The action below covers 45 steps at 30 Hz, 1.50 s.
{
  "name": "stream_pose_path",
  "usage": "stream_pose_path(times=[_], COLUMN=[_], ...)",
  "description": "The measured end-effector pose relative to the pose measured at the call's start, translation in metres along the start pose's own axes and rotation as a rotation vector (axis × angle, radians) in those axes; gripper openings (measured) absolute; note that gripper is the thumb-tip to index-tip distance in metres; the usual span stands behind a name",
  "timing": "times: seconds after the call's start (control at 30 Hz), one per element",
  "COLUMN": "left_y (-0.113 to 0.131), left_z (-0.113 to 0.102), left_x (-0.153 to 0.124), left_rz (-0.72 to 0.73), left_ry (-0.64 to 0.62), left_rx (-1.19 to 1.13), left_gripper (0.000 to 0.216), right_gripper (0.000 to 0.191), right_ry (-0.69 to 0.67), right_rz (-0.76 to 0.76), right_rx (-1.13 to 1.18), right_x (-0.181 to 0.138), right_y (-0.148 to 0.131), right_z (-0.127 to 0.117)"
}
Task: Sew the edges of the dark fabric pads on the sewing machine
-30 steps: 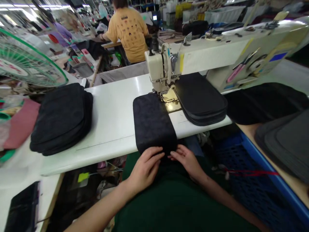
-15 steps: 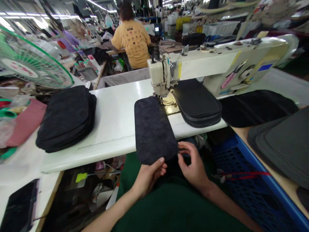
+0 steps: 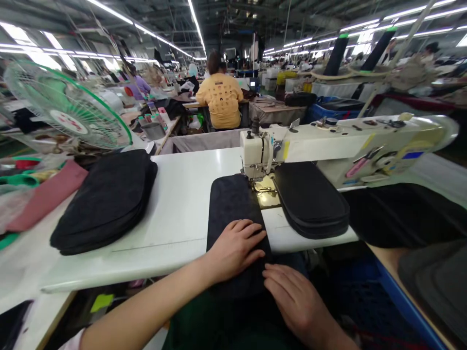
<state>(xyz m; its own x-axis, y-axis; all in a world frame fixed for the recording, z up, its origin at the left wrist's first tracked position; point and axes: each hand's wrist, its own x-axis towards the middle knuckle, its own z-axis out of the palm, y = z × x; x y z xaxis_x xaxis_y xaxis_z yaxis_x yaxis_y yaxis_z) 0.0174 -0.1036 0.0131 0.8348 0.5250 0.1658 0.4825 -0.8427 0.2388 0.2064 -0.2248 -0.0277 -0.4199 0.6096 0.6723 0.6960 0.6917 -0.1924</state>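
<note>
A black rounded fabric panel (image 3: 229, 204) lies partly on the white sewing table, its far right edge at the needle area of the sewing machine (image 3: 317, 146). The near end hangs past the table's front edge. My left hand (image 3: 235, 248) rests flat on top of the panel, fingers spread. At the panel's near right edge is my right hand (image 3: 297, 296), its fingers closed together against that edge; the thumb is hidden. Right of the needle, a stack of black panels (image 3: 312, 201) sits beneath the machine arm.
Another stack of black panels (image 3: 105, 199) lies on the left of the white table (image 3: 178, 194). Behind it stands a green fan (image 3: 69, 116). Dark pieces (image 3: 434, 272) lie at the right above a blue crate (image 3: 394, 291). A person in a yellow shirt (image 3: 219, 102) sits ahead.
My left hand has let go of the panel's near edge and moved up flat onto its surface. The right hand now touches the right edge. The view has tilted upward.
</note>
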Motion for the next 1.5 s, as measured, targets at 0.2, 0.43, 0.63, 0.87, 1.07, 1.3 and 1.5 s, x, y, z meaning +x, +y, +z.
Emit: stream_pose_path(times=[0.2,0.43,0.63,0.87,1.07,1.3,1.5], left_y=[-0.03,-0.073,-0.109,-0.138,-0.117,-0.124,-0.153], left_z=[-0.005,-0.005,-0.012,-0.016,-0.019,-0.021,-0.024], left_x=[0.017,0.039,0.059,0.078,0.065,0.053,0.075], left_rz=[0.031,0.061,0.13,0.287,0.366,0.44,0.417], left_ry=[0.008,0.05,0.053,0.075,-0.014,-0.033,-0.103], left_rx=[0.01,0.01,0.029,0.08,-0.058,-0.262,-0.241], left_gripper=[0.038,0.038,0.037,0.03,0.029,0.035,0.039], right_gripper=[0.033,0.035,0.025,0.02,0.03,0.038,0.031], right_ry=[0.001,-0.032,-0.095,-0.192,-0.15,-0.171,-0.188], right_rz=[0.006,0.014,0.059,0.127,0.169,0.204,0.232], right_rx=[0.009,0.017,-0.018,-0.093,-0.071,-0.07,-0.075], right_x=[0.024,0.054,0.08,0.103,0.086,0.076,0.101], right_y=[0.028,0.056,0.078,0.102,0.093,0.087,0.108], right_z=[0.012,0.025,0.042,0.059,0.059,0.06,0.073])
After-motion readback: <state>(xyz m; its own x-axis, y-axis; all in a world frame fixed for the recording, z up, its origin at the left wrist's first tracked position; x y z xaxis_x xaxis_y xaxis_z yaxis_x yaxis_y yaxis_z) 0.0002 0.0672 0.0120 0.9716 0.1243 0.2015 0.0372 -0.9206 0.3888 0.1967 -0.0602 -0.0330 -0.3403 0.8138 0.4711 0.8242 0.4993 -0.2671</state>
